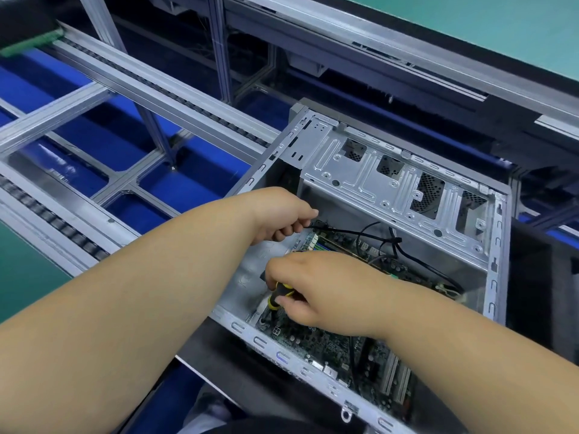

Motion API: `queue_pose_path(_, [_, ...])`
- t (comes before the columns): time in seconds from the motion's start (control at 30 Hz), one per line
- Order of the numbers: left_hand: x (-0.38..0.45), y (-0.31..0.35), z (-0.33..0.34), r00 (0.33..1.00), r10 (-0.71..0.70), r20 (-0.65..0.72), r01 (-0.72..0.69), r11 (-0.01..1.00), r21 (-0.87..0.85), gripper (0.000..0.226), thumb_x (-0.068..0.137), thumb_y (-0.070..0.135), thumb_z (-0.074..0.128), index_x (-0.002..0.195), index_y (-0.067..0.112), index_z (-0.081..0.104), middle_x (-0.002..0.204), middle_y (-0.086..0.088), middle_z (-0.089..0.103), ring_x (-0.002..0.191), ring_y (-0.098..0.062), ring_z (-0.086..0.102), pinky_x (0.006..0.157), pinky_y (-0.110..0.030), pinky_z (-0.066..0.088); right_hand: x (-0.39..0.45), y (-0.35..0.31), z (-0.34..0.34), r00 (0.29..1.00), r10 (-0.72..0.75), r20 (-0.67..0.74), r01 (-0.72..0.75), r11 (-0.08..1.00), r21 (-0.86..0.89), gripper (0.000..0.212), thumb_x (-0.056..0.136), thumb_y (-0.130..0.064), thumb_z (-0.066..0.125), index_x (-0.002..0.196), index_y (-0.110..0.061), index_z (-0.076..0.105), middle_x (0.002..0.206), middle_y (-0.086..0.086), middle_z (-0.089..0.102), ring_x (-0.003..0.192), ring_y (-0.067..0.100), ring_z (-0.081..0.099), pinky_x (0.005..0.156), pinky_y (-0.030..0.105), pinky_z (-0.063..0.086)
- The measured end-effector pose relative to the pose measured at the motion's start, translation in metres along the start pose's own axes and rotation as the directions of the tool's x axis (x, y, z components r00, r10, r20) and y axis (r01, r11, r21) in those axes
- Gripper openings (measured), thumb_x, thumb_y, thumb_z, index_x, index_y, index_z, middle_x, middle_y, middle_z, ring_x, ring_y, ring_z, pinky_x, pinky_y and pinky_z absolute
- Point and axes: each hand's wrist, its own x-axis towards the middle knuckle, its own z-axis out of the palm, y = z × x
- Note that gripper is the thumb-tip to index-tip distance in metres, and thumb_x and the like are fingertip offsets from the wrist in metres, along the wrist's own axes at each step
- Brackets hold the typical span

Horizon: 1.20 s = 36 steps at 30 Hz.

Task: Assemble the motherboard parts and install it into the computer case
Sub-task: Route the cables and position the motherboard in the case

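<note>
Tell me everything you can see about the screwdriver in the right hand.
The screwdriver shows only its handle: yellow and black, looking like rubbery plastic. The right hand grips it from above, fingers curled round it, hiding most of it. It tilts down and left toward the motherboard inside the computer case. Its tip cannot be made out clearly.

Both bare forearms reach forward, side by side. Left hand (279,214) farther out, fingers curled in a pinch grip, knuckles up. Right hand (316,288) nearer, below-right of the left grip, fingers and thumb curled round a handle, wrist bent, palm down.
</note>
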Motion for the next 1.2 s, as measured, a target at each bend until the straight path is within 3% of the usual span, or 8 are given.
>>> queue_pose_path(0.13, [0.001,0.0,0.0,1.0,-0.022,-0.002,0.022,0.999,-0.029,0.031,0.099,0.028,0.051,0.072,0.013,0.051,0.063,0.001,0.043,0.052,-0.009,0.03,0.051,-0.02,0.027,0.005,-0.004,-0.003,0.997,-0.066,0.04,0.072,0.982,-0.172,0.016,0.097,-0.029,0.055,0.107,-0.017,0.052,0.097,-0.001,0.058,0.08,0.026,0.054,0.064,0.038,0.045])
queue_pose_path(0.3, [0.001,0.002,-0.001,0.999,-0.046,0.013,0.047,0.989,-0.143,0.033,0.099,0.027,0.05,0.07,0.014,0.051,0.062,0.002,0.043,0.051,-0.008,0.031,0.05,-0.018,0.026,0.021,-0.013,-0.003,0.999,0.026,-0.03,-0.036,0.907,-0.419,0.042,0.1,-0.056,0.037,0.102,-0.021,0.061,0.068,-0.005,0.043,0.058,0.019,0.038,0.049,0.028,0.023])
queue_pose_path(0.5, [0.001,0.002,-0.003,0.996,-0.066,0.051,0.078,0.957,-0.278,0.032,0.099,0.027,0.049,0.07,0.013,0.05,0.063,0.002,0.041,0.052,-0.008,0.029,0.052,-0.019,0.025,0.021,-0.011,-0.012,0.999,-0.033,0.024,0.036,0.989,-0.141,0.032,0.095,-0.031,0.053,0.121,-0.013,0.056,0.107,0.004,0.059,0.095,0.024,0.053,0.081,0.039,0.044])
queue_pose_path(0.63, [0.001,0.003,-0.003,0.996,-0.057,0.062,0.073,0.953,-0.293,0.031,0.098,0.026,0.05,0.07,0.014,0.049,0.063,0.002,0.041,0.052,-0.008,0.029,0.053,-0.019,0.024,0.022,-0.016,-0.004,0.999,-0.03,-0.031,0.018,0.949,-0.316,0.032,0.103,-0.043,0.037,0.117,-0.019,0.052,0.076,-0.005,0.048,0.073,0.022,0.045,0.06,0.035,0.038])
queue_pose_path(0.77, [0.0,0.003,-0.005,0.996,-0.054,0.068,0.072,0.947,-0.313,0.031,0.099,0.026,0.05,0.07,0.014,0.049,0.064,0.002,0.042,0.052,-0.008,0.03,0.053,-0.019,0.024,0.022,-0.019,-0.007,0.995,-0.095,-0.026,0.087,0.975,-0.206,0.029,0.095,-0.031,0.048,0.118,-0.014,0.05,0.098,0.003,0.061,0.086,0.027,0.054,0.072,0.04,0.045])
queue_pose_path(0.9, [0.0,0.003,-0.005,0.996,-0.046,0.079,0.069,0.941,-0.33,0.031,0.099,0.026,0.05,0.069,0.015,0.048,0.063,0.002,0.041,0.053,-0.008,0.028,0.053,-0.018,0.023,0.021,-0.022,0.0,0.992,-0.098,-0.086,0.064,0.942,-0.33,0.036,0.102,-0.045,0.04,0.123,-0.017,0.046,0.068,-0.005,0.042,0.065,0.026,0.042,0.054,0.034,0.034])
queue_pose_path(1.1, [0.0,0.003,-0.006,0.996,-0.036,0.086,0.065,0.933,-0.355,0.03,0.099,0.025,0.049,0.072,0.014,0.048,0.064,0.002,0.042,0.053,-0.008,0.028,0.054,-0.019,0.024,0.018,-0.029,0.004,0.986,-0.127,-0.109,0.096,0.963,-0.252,0.032,0.09,-0.027,0.053,0.117,-0.01,0.053,0.097,0.007,0.059,0.083,0.031,0.054,0.068,0.037,0.039])
queue_pose_path(1.2, [0.001,0.003,-0.006,0.995,-0.035,0.092,0.066,0.93,-0.361,0.029,0.099,0.026,0.048,0.072,0.015,0.047,0.064,0.002,0.042,0.053,-0.008,0.028,0.053,-0.018,0.024,0.016,-0.029,0.008,0.989,-0.08,-0.124,0.037,0.947,-0.319,0.035,0.1,-0.042,0.043,0.122,-0.015,0.047,0.089,0.004,0.063,0.078,0.032,0.057,0.06,0.036,0.039])
